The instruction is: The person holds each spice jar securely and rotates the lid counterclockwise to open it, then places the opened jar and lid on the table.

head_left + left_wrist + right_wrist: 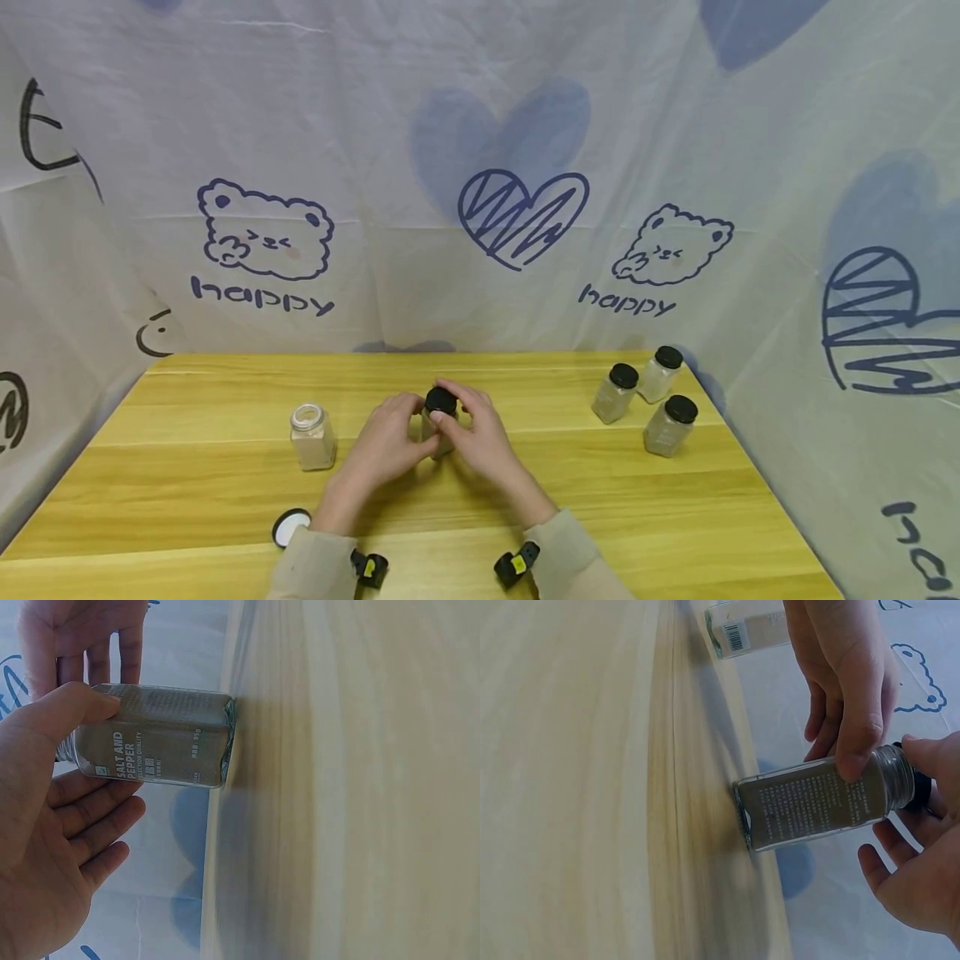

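Observation:
A square glass spice jar (172, 735) of brown-grey powder, printed "SALT AND PEPPER", stands near the middle of the table, slightly tilted in the right wrist view. My left hand (386, 442) holds its body between thumb and fingers. My right hand (480, 433) pinches the black lid (441, 399) at the top. The threaded glass neck (894, 776) shows below that lid in the right wrist view. Left of my hands is a lidless jar (313, 448) of pale powder. A black lid (290, 527) with a white inner face lies near my left sleeve.
Several black-lidded jars stand together at the back right: one jar (615, 396), a second jar (658, 377) behind it and a third jar (667, 429) nearer. The wooden table (187, 475) meets a printed white curtain (390, 250) at its back edge.

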`<state>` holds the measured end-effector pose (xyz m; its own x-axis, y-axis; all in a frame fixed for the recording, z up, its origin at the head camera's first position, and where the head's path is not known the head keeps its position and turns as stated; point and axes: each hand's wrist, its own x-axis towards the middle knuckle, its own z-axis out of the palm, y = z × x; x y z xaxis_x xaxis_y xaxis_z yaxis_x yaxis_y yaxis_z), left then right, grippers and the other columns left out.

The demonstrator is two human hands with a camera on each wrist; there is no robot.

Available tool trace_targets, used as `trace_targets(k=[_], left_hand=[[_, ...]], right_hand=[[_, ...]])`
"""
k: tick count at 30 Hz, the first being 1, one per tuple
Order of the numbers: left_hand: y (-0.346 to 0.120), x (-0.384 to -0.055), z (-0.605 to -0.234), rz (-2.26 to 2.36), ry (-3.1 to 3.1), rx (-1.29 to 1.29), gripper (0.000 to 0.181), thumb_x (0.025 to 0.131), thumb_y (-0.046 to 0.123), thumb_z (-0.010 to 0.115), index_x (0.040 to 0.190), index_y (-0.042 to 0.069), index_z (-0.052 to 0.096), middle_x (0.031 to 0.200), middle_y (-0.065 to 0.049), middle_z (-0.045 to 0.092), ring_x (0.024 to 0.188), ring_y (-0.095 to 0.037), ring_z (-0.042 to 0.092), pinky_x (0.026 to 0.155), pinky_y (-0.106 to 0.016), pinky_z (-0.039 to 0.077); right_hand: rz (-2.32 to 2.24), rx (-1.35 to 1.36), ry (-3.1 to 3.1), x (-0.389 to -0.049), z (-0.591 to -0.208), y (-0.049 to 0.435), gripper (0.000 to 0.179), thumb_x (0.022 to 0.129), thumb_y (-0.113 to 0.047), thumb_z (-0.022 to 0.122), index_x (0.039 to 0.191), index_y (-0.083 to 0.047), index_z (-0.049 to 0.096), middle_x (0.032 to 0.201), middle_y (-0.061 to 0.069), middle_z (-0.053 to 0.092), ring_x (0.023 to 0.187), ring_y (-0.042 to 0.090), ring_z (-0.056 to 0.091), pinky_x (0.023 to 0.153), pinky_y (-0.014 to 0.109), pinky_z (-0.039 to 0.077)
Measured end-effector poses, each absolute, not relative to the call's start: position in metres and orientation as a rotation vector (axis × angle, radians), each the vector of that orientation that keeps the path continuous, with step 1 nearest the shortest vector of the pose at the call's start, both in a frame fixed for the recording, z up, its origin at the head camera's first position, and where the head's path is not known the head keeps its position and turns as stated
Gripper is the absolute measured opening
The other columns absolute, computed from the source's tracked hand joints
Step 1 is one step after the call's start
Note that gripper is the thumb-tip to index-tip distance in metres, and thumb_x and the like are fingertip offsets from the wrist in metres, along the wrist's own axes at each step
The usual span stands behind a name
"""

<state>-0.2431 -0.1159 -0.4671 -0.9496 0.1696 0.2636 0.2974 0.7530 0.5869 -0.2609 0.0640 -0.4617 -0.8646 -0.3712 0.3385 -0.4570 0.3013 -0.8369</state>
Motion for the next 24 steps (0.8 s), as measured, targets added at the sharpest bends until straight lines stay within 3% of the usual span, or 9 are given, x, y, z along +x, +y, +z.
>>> trace_targets(k=[12,17,24], left_hand=[[-0.117,-0.243,-0.466,-0.990,-2.764,-0.368,0.047,0.085,0.031,0.085,0.119,0.004,0.068,0.116,-0.010,0.070,0.112,-0.032,0.063,0.100,-0.051,0.052],[-0.120,-0.242,-0.465,-0.997,-2.761,-0.364,0.047,0.084,0.030,0.086,0.119,0.003,0.068,0.116,-0.011,0.070,0.113,-0.033,0.064,0.100,-0.051,0.053],[-0.126,-0.243,-0.461,-0.987,-2.785,-0.314,0.049,0.085,0.030,0.084,0.121,0.002,0.067,0.120,-0.013,0.069,0.116,-0.035,0.064,0.101,-0.052,0.053]], right_hand=[[1.641,0.677,-2.360,-0.260,-0.458,0.066,0.057,0.097,-0.021,0.076,0.149,-0.011,0.057,0.143,0.013,0.059,0.133,0.033,0.049,0.105,0.059,0.046],[1.610,0.619,-2.324,-0.260,-0.455,0.070,0.052,0.092,-0.020,0.081,0.142,-0.015,0.065,0.132,0.009,0.062,0.126,0.028,0.053,0.102,0.052,0.049],[1.606,0.553,-2.340,-0.253,-0.451,0.081,0.044,0.089,-0.014,0.084,0.130,-0.012,0.070,0.127,0.006,0.067,0.113,0.027,0.055,0.092,0.046,0.050]])
